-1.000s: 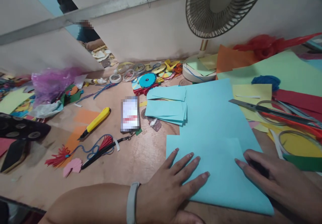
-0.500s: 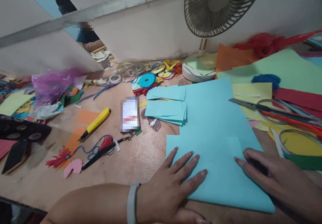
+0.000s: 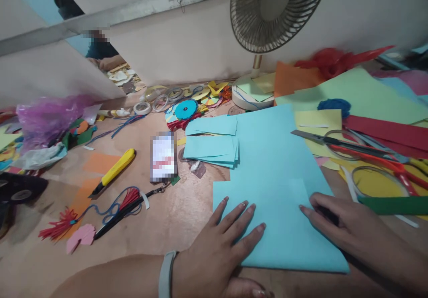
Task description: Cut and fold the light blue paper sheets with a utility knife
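While the left hand [image 3: 220, 249] presses splayed, flat fingers [image 3: 249, 237] on the light blue paper sheet [image 3: 277, 191], the right hand [image 3: 347, 231] lies flat, gripping nothing, on its right edge.

A yellow box cutter [image 3: 114, 172] lies left — fan [image 3: 272, 10] behind, scissors [image 3: 347, 146] right.

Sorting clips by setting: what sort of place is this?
Probably a paper-craft worktable: coloured paper sheets, scissors, tape rolls and a yellow utility knife lie around.

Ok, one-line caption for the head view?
Both hands, left hand and right hand, press flat on a light-blue paper sheet.
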